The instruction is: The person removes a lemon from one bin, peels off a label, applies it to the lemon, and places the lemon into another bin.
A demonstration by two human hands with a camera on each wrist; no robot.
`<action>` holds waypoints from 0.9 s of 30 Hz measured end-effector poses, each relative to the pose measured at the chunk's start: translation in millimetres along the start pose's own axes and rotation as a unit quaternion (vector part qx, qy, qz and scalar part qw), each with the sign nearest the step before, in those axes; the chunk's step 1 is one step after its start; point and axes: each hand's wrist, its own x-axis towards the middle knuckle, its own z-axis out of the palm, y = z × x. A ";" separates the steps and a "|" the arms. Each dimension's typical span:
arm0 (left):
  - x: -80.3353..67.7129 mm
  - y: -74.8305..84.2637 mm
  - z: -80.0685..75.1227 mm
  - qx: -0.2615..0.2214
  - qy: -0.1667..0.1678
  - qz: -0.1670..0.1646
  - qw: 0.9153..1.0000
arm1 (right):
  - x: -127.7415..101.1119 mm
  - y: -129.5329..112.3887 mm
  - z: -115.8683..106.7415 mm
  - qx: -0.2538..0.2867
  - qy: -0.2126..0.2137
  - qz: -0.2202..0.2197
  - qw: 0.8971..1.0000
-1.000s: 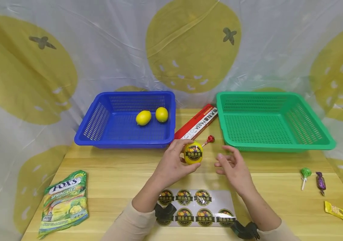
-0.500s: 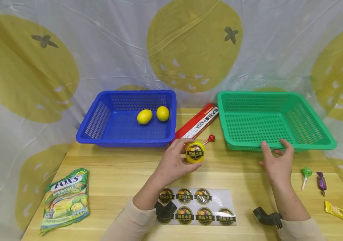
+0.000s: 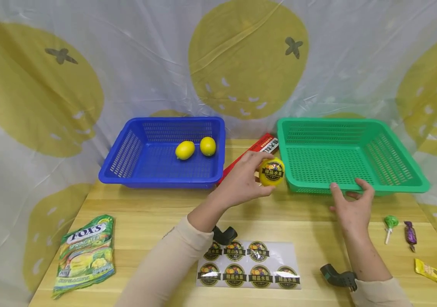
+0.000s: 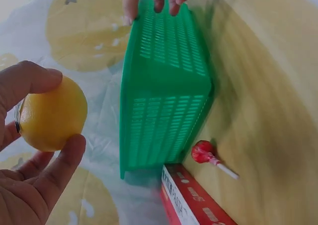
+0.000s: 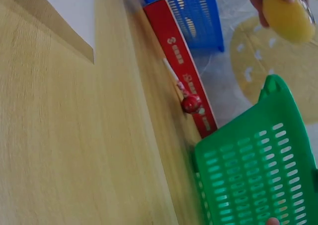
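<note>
- A wooden table [image 3: 145, 221] is seen before a white curtain [image 3: 126, 64] printed with large yellow fruit.
- The green basket [image 3: 351, 153] is taken as the landmark; nothing is seen inside it.
- Well left of it a blue basket [image 3: 162, 153] is set, with two lemons [image 3: 195, 148] lying in it.
- Between the baskets a red box [image 3: 258, 147] marked "PASTA" is laid, with a red lollipop [image 4: 203, 153] beside it.
- A labelled lemon [image 3: 272, 172] is pinched between thumb and curled fingers of the left hand [image 3: 243, 183], in the air just left of the green basket's near corner; its dark round label faces the camera, its long axis is not clear.
- The right hand [image 3: 351, 207] is rested on the basket's front rim, fingers spread.
- A sticker sheet [image 3: 249, 264] lies nearer the person; far left, a bag [image 3: 84, 256] reads "FOX'S SPRING TEA".
</note>
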 end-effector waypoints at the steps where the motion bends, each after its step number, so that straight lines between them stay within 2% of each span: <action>1: 9.2 1.5 0.9 0.016 -0.010 0.010 1.000 | 0.1 0.2 -0.4 0.000 -0.001 0.001 1.000; 7: 61.1 10.7 11.3 0.071 -0.080 0.048 0.993 | 0.8 1.0 -0.7 -0.008 -0.003 0.000 1.000; 13: 102.0 13.1 27.1 0.108 -0.157 0.056 0.980 | 1.0 1.7 -0.8 -0.025 0.007 -0.002 1.000; 16: 115.3 10.7 34.1 0.132 -0.198 0.060 0.969 | 1.2 2.8 -0.3 -0.026 0.009 -0.007 1.000; 19: 125.2 8.8 40.5 0.152 -0.224 0.056 0.961 | 1.3 3.6 -0.2 -0.024 0.009 -0.012 1.000; 23: 135.4 6.0 49.8 0.182 -0.243 0.059 0.951 | 2.1 3.9 -0.5 -0.026 0.010 -0.013 1.000; 27: 142.6 3.9 58.2 0.227 -0.258 0.073 0.936 | 3.8 3.0 -0.2 -0.027 0.010 -0.013 1.000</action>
